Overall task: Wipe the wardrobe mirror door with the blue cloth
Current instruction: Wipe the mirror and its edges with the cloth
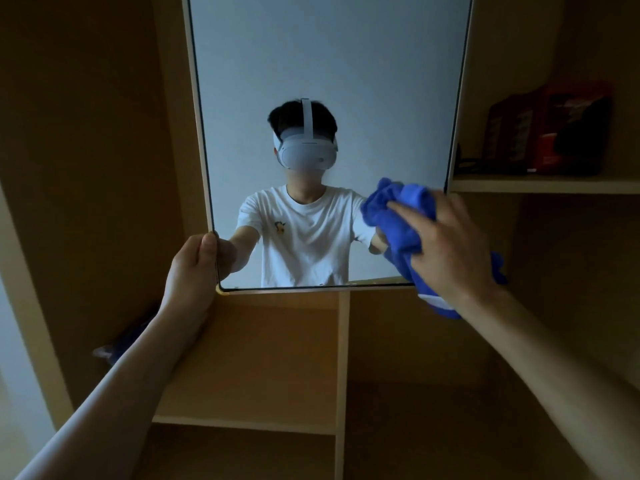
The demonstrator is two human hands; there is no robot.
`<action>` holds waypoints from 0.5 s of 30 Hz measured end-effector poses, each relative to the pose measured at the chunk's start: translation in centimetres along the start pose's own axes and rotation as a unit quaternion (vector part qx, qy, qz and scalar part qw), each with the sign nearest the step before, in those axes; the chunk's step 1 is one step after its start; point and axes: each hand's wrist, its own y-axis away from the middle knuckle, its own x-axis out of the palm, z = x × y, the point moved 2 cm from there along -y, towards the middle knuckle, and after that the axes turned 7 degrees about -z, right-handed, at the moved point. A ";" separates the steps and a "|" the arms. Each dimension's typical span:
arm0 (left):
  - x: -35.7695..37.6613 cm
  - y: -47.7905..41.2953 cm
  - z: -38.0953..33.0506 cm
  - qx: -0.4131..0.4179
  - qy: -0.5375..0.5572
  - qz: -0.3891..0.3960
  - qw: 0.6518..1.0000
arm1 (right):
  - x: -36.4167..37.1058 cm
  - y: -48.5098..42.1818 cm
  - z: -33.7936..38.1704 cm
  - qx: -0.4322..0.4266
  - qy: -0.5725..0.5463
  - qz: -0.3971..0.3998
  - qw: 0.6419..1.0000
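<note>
My left hand [195,261] grips the left edge of the tall rectangular wardrobe mirror door [311,64] just above its lower corner, with my thumb on the front and my fingers curled round behind. The glass is smooth and flat, with a thin dark rim and a pale wooden frame. It reflects a grey wall and a person in a white T-shirt and a white headset.

At the lower right corner of the glass sits the bunched, fluffy blue cloth [398,216]. It is soft and thickly folded, and its loose ends hang out beneath my wrist. My right hand [450,244] lies on top, fingers stretched out fairly straight, pressing the cloth against the mirror.

Matte tan wooden wardrobe shelves [540,185] surround the door. On the upper right shelf stand dark red packages [554,133], too blurred to read.
</note>
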 end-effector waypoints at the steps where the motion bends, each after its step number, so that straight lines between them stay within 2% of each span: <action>1: 0.0 0.0 0.0 -0.008 0.006 -0.002 1.000 | -0.3 -0.6 -0.7 0.028 -0.014 -0.020 0.999; 4: 0.2 0.0 0.0 -0.016 0.012 -0.007 1.000 | 0.0 0.9 -0.9 0.053 0.002 -0.031 0.998; 8: 0.1 -0.2 -0.2 -0.027 0.015 0.013 0.999 | 1.3 5.0 0.3 0.004 0.011 0.040 0.999; 10: 0.0 -0.2 -0.2 -0.027 0.006 0.020 0.999 | 1.1 4.1 -0.7 0.024 0.013 0.011 1.000; 15: -0.1 -0.2 -0.3 -0.019 0.002 0.024 1.000 | 0.2 0.6 -3.2 0.155 0.019 -0.106 0.982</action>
